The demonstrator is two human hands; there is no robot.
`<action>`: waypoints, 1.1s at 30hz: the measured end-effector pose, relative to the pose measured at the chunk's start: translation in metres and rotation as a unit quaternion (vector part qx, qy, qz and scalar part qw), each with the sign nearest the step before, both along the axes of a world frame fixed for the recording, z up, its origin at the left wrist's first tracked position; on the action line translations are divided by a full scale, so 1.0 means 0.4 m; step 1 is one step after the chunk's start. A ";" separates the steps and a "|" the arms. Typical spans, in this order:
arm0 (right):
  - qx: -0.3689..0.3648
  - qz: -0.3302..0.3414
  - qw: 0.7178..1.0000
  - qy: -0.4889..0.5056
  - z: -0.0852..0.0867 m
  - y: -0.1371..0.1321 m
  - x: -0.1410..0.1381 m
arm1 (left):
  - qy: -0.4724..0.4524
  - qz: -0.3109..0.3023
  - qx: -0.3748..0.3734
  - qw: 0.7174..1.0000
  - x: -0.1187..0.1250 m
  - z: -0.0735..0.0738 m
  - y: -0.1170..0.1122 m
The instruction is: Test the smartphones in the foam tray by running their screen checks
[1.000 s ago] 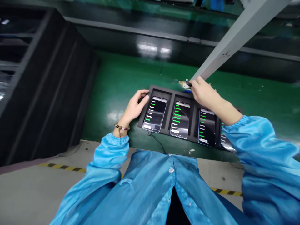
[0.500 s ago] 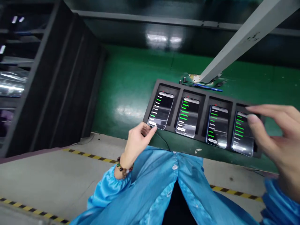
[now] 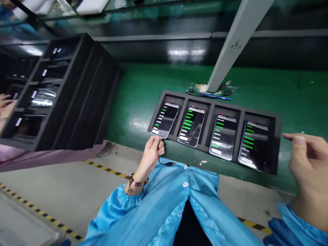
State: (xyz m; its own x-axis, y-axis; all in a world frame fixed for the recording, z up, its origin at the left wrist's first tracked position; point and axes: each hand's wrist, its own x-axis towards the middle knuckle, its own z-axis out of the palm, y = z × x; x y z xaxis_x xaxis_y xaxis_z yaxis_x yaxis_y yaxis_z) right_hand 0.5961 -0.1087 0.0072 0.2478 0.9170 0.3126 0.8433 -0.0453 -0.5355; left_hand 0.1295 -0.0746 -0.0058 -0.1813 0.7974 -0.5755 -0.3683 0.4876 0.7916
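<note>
A black foam tray (image 3: pixel 274 143) lies on the green tabletop, with several phones side by side in its compartments. Each screen is lit with green and white text lines on black. At the lower edge of the leftmost phone (image 3: pixel 166 120), my left hand (image 3: pixel 152 152) has its thumb and fingers pinched together. A thin black cable (image 3: pixel 164 163) comes out from under that hand and ends in a dark plug; the pinched part is hidden. Off the tray's right end, beside the rightmost phone (image 3: pixel 253 145), my right hand (image 3: pixel 309 162) is raised, index finger stretched out, nothing visible in it.
A grey post (image 3: pixel 230 51) rises behind the tray, with cables and a blue pen (image 3: pixel 217 97) at its foot. Stacked black foam trays (image 3: pixel 84 95) stand at the left. Another person's hand (image 3: pixel 6 107) shows at the far left edge.
My right hand has moved right, away from the rightmost phone. My left fingers have closed into a pinch at the leftmost phone's lower edge. The view has shifted, showing more at the left.
</note>
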 end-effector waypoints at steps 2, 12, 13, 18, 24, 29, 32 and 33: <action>0.035 -0.010 0.999 0.040 -0.021 0.045 0.014 | 0.021 0.042 0.004 0.999 0.031 -0.007 0.002; 0.199 -0.102 0.961 0.163 -0.071 0.101 0.007 | -0.044 0.117 -0.058 0.990 0.109 0.126 -0.052; 0.187 -0.073 0.960 0.195 -0.043 0.085 -0.032 | -0.103 0.102 -0.064 0.987 0.127 0.166 -0.057; -0.194 0.416 0.836 0.300 0.101 0.014 -0.295 | -0.314 -0.009 0.022 0.949 0.286 0.303 0.013; -0.278 0.310 0.857 0.304 0.095 0.151 -0.224 | -0.065 -0.113 0.189 0.973 0.317 0.217 0.261; -0.215 0.208 0.943 0.149 0.055 0.439 -0.120 | 0.047 -0.215 0.152 0.964 0.271 0.128 0.499; -0.173 0.147 0.966 0.126 0.058 0.524 -0.107 | 0.107 -0.238 0.140 0.955 0.232 0.123 0.578; -0.149 0.126 0.975 0.110 0.062 0.515 -0.096 | 0.133 -0.240 0.142 0.951 0.200 0.127 0.585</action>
State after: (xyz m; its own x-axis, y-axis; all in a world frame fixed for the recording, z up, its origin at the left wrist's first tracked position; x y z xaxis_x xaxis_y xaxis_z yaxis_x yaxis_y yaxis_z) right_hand 0.5578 0.0972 0.0321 0.0335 0.9994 -0.0114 0.7135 -0.0319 -0.7000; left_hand 0.2096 0.1593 0.0450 0.1343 0.9413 -0.3097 0.0739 0.3022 0.9504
